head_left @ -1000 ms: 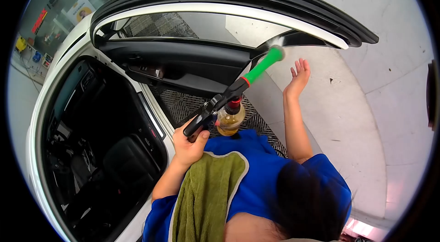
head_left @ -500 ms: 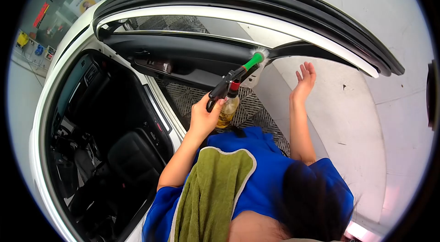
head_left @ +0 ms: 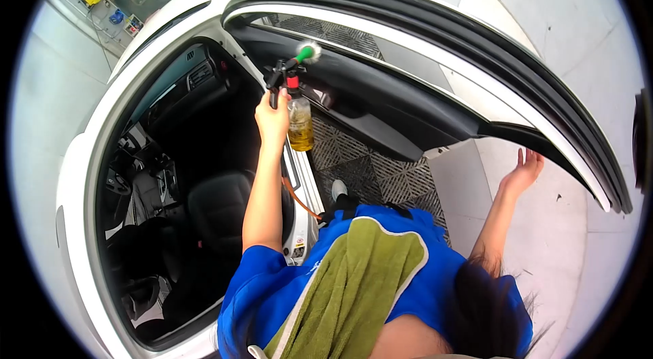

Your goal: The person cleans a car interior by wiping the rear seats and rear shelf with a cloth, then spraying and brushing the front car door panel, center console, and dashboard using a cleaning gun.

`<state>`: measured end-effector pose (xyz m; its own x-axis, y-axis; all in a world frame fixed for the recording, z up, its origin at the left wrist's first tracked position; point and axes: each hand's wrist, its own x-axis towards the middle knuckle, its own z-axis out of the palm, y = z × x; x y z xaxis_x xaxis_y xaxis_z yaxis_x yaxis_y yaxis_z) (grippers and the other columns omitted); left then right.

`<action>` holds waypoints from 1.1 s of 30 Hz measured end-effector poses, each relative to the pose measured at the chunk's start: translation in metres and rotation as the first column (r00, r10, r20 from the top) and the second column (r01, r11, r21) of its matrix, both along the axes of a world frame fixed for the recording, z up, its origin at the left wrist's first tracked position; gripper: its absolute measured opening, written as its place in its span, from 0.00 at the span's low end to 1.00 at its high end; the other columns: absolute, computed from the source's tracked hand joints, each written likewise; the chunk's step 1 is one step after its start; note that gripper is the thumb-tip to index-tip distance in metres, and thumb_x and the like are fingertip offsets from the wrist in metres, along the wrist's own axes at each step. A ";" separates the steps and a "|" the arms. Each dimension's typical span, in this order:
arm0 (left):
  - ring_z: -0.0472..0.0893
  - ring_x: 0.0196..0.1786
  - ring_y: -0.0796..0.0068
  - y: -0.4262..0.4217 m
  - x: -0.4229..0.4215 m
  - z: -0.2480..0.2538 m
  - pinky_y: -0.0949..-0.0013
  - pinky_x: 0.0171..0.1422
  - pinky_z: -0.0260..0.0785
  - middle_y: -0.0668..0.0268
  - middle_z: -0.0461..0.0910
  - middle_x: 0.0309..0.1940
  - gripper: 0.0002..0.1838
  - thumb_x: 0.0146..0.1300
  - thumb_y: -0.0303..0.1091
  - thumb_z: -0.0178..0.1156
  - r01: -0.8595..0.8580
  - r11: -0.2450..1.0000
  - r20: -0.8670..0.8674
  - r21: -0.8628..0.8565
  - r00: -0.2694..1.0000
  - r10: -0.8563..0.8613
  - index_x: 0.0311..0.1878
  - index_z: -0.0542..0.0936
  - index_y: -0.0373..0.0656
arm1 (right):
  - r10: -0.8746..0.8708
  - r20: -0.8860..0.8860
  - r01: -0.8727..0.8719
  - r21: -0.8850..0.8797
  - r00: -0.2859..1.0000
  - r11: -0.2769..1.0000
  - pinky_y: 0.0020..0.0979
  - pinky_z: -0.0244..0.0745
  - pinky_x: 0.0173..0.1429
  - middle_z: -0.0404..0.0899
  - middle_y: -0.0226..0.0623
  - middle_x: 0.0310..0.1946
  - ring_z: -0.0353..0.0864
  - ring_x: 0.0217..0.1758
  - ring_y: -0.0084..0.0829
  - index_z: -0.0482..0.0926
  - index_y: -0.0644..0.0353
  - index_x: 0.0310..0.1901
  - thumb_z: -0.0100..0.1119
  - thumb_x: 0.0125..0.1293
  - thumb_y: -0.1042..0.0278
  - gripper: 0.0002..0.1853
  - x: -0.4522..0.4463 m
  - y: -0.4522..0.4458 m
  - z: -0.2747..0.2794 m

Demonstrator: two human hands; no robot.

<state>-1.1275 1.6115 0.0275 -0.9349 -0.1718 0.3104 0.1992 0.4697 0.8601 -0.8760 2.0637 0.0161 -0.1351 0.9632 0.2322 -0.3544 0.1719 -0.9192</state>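
Note:
My left hand (head_left: 272, 120) is closed around the black handle of a cleaning spray gun (head_left: 275, 77). Under the gun hangs a clear bottle (head_left: 300, 129) with yellow liquid and a red collar. Its green nozzle (head_left: 303, 55) ends in a ring of pale bristles, over the front part of the black inner door panel (head_left: 367, 97). Whether the bristles touch the panel I cannot tell. My right hand (head_left: 522, 174) has its fingers stretched out at the rear lower edge of the open car door (head_left: 435, 39); contact there is unclear.
To the left is the white car's opening, with a dark seat (head_left: 221, 206) inside. An orange hose (head_left: 299, 199) runs beside the sill. Dark floor grating (head_left: 347, 172) lies below the door. A green towel (head_left: 347, 284) drapes over my blue shirt.
My left hand has carried the spray gun along the door panel from its rear end toward the hinge side. My right hand has come to the door's rear edge. The view has shifted.

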 end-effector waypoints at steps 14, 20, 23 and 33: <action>0.83 0.29 0.59 -0.083 -0.126 -0.027 0.63 0.37 0.72 0.52 0.81 0.24 0.17 0.63 0.43 0.60 -0.153 0.976 -0.090 -0.156 0.986 0.140 0.38 0.81 0.36 | -0.076 0.224 0.095 -0.079 0.972 0.992 0.41 0.64 0.67 0.64 0.47 0.65 0.66 0.67 0.40 0.59 0.66 0.65 0.40 0.70 0.69 0.23 0.025 -0.043 -0.007; 0.76 0.30 0.83 -0.015 0.046 -0.021 0.72 0.36 0.69 0.63 0.81 0.26 0.09 0.63 0.34 0.61 0.205 0.979 0.088 0.007 0.975 -0.204 0.41 0.82 0.38 | -0.093 0.266 0.129 -0.121 0.960 0.984 0.43 0.65 0.66 0.65 0.47 0.64 0.67 0.66 0.42 0.60 0.66 0.65 0.42 0.69 0.67 0.24 0.049 -0.037 -0.038; 0.80 0.36 0.82 0.027 0.118 0.002 0.73 0.41 0.72 0.62 0.84 0.31 0.12 0.62 0.33 0.62 0.430 0.902 0.345 0.043 0.841 -0.417 0.47 0.80 0.39 | -0.052 0.236 0.095 -0.173 0.970 0.980 0.41 0.66 0.64 0.65 0.47 0.64 0.69 0.64 0.41 0.61 0.65 0.64 0.44 0.69 0.67 0.24 0.050 -0.036 -0.049; 0.84 0.45 0.60 0.110 0.189 -0.018 0.67 0.47 0.76 0.53 0.82 0.45 0.21 0.57 0.29 0.65 0.777 0.610 0.164 0.157 0.588 -0.792 0.56 0.77 0.40 | 0.013 0.253 0.059 -0.276 0.967 0.959 0.40 0.68 0.62 0.67 0.46 0.62 0.70 0.64 0.40 0.63 0.64 0.63 0.43 0.69 0.67 0.22 0.063 -0.033 -0.059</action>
